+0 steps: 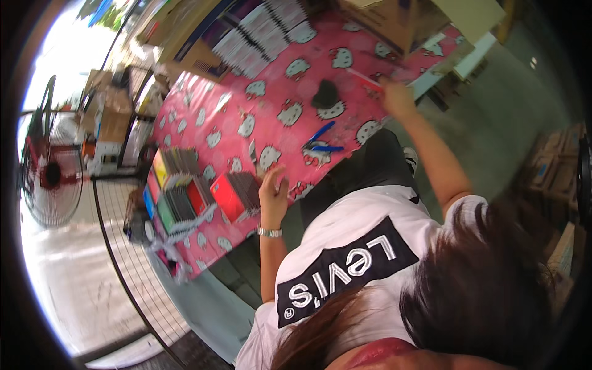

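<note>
My right hand [399,98] reaches over the right part of the table, closed on the end of a thin red flat item [368,82]; motion blurs it, so I cannot tell its kind. Low over the table's near edge is my left hand [273,196], fingers loosely apart, with nothing visible in it. Beside that hand stands a row of small red-covered books [236,196]. A slim cutter-like tool [252,152] lies just beyond its fingertips. Between the hands rest blue-handled pliers [323,139], their handles spread. Farther back sits a dark, rounded lump [325,94].
A pink cartoon-print cloth [225,132] covers the table. More small books with yellow, green and red covers [176,191] stand at the left. A carton [203,58] and white spiral-bound stacks [256,40] fill the back; another cardboard box [394,28] is back right. A fan [52,176] stands far left.
</note>
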Demonstrator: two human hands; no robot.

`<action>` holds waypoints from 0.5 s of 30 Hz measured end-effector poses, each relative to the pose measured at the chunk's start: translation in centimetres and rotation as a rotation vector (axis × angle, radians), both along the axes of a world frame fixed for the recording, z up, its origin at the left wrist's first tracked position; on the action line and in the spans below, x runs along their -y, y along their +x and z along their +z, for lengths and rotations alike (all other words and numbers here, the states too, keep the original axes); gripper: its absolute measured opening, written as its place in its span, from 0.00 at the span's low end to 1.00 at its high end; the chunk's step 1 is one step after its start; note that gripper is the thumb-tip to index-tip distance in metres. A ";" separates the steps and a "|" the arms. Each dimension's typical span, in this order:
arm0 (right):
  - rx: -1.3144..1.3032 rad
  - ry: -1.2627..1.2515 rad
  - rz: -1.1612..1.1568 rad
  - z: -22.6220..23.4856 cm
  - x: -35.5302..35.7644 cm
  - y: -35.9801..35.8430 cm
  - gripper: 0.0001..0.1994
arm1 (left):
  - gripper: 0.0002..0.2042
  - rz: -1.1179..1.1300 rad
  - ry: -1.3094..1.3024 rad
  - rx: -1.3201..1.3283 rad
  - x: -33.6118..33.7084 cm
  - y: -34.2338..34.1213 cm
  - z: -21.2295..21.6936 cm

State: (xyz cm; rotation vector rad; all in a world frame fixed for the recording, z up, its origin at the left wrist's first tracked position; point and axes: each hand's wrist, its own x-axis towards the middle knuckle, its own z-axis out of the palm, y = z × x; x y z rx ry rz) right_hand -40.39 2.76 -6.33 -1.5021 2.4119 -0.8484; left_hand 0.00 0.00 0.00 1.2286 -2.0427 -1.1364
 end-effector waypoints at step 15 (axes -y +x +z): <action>0.568 -0.095 -0.433 14.6 -14.1 -5.0 0.15 | 0.16 -0.869 0.457 -0.009 1.5 -26.0 2.9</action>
